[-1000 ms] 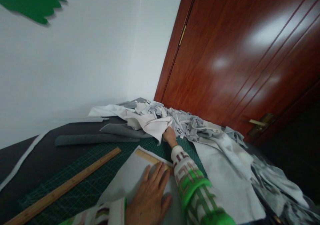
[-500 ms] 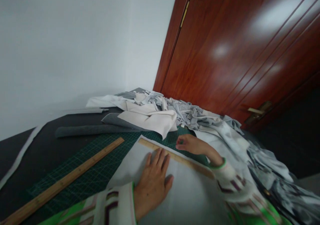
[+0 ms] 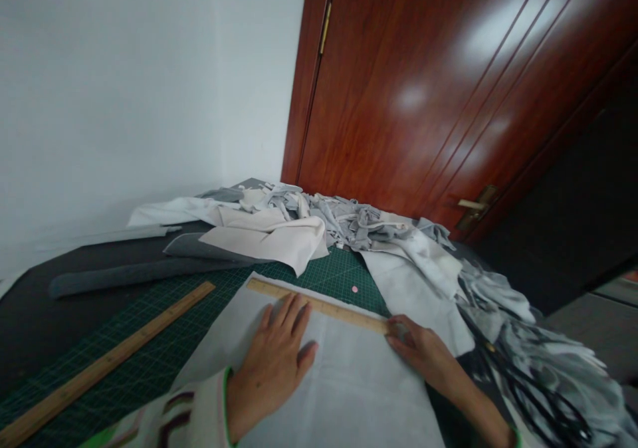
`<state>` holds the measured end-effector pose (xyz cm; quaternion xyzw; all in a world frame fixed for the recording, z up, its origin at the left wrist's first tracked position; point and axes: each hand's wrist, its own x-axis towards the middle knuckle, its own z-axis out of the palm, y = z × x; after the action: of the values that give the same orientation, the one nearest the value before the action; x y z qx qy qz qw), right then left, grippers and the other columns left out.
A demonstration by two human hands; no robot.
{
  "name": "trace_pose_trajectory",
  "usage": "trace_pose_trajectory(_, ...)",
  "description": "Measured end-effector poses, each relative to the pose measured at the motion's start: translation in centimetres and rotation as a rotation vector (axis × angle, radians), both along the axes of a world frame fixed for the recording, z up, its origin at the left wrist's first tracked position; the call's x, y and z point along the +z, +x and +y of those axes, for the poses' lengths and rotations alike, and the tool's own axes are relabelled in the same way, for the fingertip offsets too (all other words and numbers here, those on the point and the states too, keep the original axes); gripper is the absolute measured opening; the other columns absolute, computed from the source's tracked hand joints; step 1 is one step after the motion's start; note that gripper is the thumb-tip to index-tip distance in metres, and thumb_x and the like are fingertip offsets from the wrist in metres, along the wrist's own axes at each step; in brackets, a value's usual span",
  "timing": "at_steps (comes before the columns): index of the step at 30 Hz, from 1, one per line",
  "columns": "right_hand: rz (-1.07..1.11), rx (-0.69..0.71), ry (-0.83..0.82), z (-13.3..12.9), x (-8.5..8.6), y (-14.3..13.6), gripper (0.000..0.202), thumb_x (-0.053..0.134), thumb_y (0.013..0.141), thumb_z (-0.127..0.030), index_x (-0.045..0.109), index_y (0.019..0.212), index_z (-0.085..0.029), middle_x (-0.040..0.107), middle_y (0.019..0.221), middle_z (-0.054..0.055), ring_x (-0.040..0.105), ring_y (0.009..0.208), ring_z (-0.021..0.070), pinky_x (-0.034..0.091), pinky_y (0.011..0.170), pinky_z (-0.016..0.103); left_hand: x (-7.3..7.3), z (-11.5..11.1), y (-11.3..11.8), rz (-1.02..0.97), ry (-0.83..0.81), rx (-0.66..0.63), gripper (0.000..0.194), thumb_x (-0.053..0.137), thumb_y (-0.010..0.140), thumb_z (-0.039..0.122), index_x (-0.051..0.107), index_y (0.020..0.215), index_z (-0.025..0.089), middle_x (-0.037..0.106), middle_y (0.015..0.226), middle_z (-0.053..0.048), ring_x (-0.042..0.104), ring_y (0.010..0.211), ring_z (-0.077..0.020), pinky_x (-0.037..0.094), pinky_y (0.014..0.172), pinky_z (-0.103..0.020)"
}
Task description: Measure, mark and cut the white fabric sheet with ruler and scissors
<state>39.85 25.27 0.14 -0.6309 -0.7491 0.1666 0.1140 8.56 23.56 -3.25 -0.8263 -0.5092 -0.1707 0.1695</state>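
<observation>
A pale fabric piece [image 3: 339, 381] lies over the green cutting mat [image 3: 319, 275], with a short wooden ruler [image 3: 339, 310] along its far edge. My left hand [image 3: 274, 355] rests flat, fingertips pressing on the ruler and the palm over the fabric. At the ruler's right end, my right hand [image 3: 428, 355] is closed with thumb and fingers pinching that end. A small pink disc [image 3: 355, 289] sits on the mat just beyond the fabric's edge.
A long wooden ruler [image 3: 114, 361] lies slanted on the mat at left. Behind it are a dark grey fabric roll [image 3: 114, 275] and a cream fabric piece [image 3: 269, 235]. Scrap fabric [image 3: 343, 215] is heaped toward the door [image 3: 399, 102]. Black-handled scissors [image 3: 548, 401] lie at right.
My right hand has come down and right from above the mat to the ruler's right end. The pink disc now shows where that hand was. My left hand stays on the ruler; the view has shifted.
</observation>
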Motion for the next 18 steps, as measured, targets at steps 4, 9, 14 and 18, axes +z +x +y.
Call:
trace_pose_trajectory(4,-0.003,0.008,0.049,0.30,-0.28,0.12,0.041,0.036,0.094,-0.046,0.059,0.113,-0.019,0.053,0.062,-0.002,0.059,0.061,0.0242,0.039,0.064,0.034,-0.13,0.19,-0.39,0.009,0.063,-0.035,0.050,0.048,0.099,0.040,0.059,0.138,0.011,0.056,0.148,-0.017,0.054,0.134,-0.0372,0.051,0.100,-0.058)
trace_pose_trajectory(9,0.021,-0.001,0.059,0.05,-0.11,-0.17,0.040,0.035,0.093,-0.044,0.059,0.114,-0.019,0.056,0.065,-0.001,0.061,0.064,0.0243,0.040,0.066,0.034,-0.07,0.54,-0.67,0.054,0.167,-0.074,0.049,0.048,0.098,0.040,0.063,0.134,0.010,0.062,0.141,-0.019,0.060,0.127,-0.0379,0.055,0.093,-0.057)
trace_pose_trajectory(14,0.049,-0.004,0.049,-0.05,0.10,-0.29,0.042,0.035,0.092,-0.045,0.058,0.114,-0.018,0.048,0.061,-0.003,0.058,0.061,0.0246,0.037,0.065,0.034,-0.25,0.92,-0.80,0.037,0.178,-0.091,0.047,0.050,0.097,0.038,0.062,0.134,0.010,0.063,0.140,-0.019,0.060,0.127,-0.0370,0.055,0.093,-0.056)
trace_pose_trajectory(18,0.026,-0.026,0.048,0.04,0.19,-0.45,0.042,0.033,0.092,-0.046,0.057,0.112,-0.018,0.047,0.062,-0.003,0.058,0.062,0.0249,0.037,0.065,0.035,-0.27,1.03,-0.84,0.012,0.131,-0.111,0.048,0.050,0.098,0.038,0.060,0.135,0.008,0.062,0.142,-0.019,0.058,0.129,-0.0371,0.052,0.098,-0.057)
